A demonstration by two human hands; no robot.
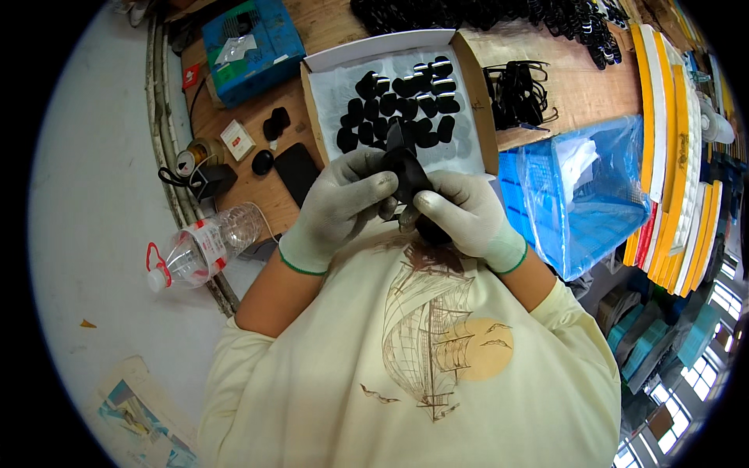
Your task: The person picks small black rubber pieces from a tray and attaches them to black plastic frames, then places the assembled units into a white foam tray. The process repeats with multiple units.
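My left hand (343, 195) and my right hand (470, 212) wear pale knitted gloves with green cuffs. Between them, in front of my chest, they grip what looks like a pair of black sunglasses (407, 176). The fingers of both hands are pinched on it, thumbs uppermost, and cover part of it. One dark end points away from me, over the near edge of the box; another dark rounded part hangs below my right fingers. Just beyond my hands is a shallow cardboard box (488, 117) lined with white, where several dark lenses (388, 104) lie in rows.
Black eyeglass frames (519, 93) are piled right of the box, near a blue plastic-lined basket (546, 210) and stacked yellow and white trays (663, 156). On the left are a phone (297, 173), a blue machine (253, 51), a tape roll (207, 152) and a large clear bottle (207, 248).
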